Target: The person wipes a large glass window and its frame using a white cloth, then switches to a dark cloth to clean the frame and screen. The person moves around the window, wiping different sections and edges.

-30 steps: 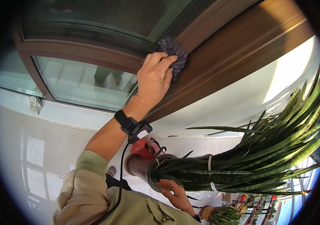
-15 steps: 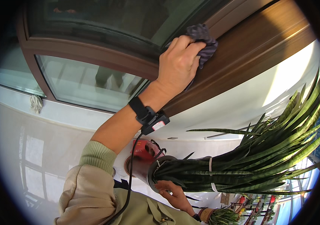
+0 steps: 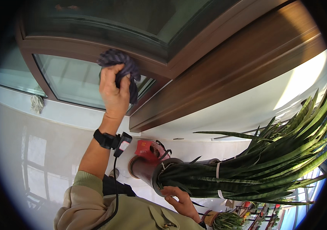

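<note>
My left hand [image 3: 113,94] is closed around a dark purple striped cloth [image 3: 119,63]. The bunched cloth lies against the brown window frame [image 3: 67,48], on the bar between the upper dark pane and the lower glass pane [image 3: 69,78]. A black strap with a small device [image 3: 113,142] and a cable sits on my left wrist. Low in the view, my right hand [image 3: 180,201] rests near my body with fingers loosely stretched and nothing in it. It is nearest the dark pot [image 3: 157,174] of a tall snake plant [image 3: 247,168].
Brown wooden trim [image 3: 228,73] slopes along the frame's right. A crumpled whitish cloth [image 3: 37,104] lies on the white ledge at the left. Behind the pot is a red bag [image 3: 147,148]. A smaller potted plant [image 3: 226,220] and shelves of flowers stand at the lower right.
My left hand has moved left and down with the striped cloth, from the frame's edge by the wooden trim to the bar above the lower pane. My right hand has barely moved.
</note>
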`<state>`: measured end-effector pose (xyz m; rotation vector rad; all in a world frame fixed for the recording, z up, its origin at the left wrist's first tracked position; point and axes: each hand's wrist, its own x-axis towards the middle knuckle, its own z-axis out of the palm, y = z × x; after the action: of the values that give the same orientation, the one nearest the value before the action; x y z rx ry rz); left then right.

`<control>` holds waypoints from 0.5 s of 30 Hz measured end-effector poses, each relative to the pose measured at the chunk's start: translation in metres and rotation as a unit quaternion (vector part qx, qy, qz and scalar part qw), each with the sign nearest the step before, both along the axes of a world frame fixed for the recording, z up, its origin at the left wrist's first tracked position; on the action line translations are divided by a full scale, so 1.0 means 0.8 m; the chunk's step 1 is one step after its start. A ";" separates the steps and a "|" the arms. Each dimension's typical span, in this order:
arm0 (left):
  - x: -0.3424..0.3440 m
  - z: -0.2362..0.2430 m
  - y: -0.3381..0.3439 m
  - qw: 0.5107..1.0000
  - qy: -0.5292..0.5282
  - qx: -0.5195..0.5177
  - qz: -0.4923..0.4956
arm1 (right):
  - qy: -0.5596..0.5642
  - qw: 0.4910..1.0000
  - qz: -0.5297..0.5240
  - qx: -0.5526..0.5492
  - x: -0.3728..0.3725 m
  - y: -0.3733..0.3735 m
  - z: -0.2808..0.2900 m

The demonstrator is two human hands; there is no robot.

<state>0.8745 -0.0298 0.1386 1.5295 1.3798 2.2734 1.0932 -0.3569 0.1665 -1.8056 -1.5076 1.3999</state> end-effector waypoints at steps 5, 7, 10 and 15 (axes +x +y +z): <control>0.044 0.012 0.016 1.000 0.007 0.007 -0.016 | 0.013 1.000 0.009 0.009 0.000 0.005 0.005; 0.101 0.014 0.006 0.985 0.077 -0.005 -0.153 | 0.019 1.000 0.012 0.000 0.000 0.005 0.007; 0.142 0.025 -0.012 0.978 -0.052 -0.027 -0.198 | 0.004 0.999 0.006 0.032 0.002 0.003 0.008; 0.171 0.037 -0.020 0.955 -0.020 -0.005 -0.297 | 0.029 0.998 -0.056 -0.023 0.005 -0.003 0.004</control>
<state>1.0112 -0.0457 0.1682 1.6036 0.7649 1.9001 1.0973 -0.3595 0.1701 -1.8304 -1.3360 1.4296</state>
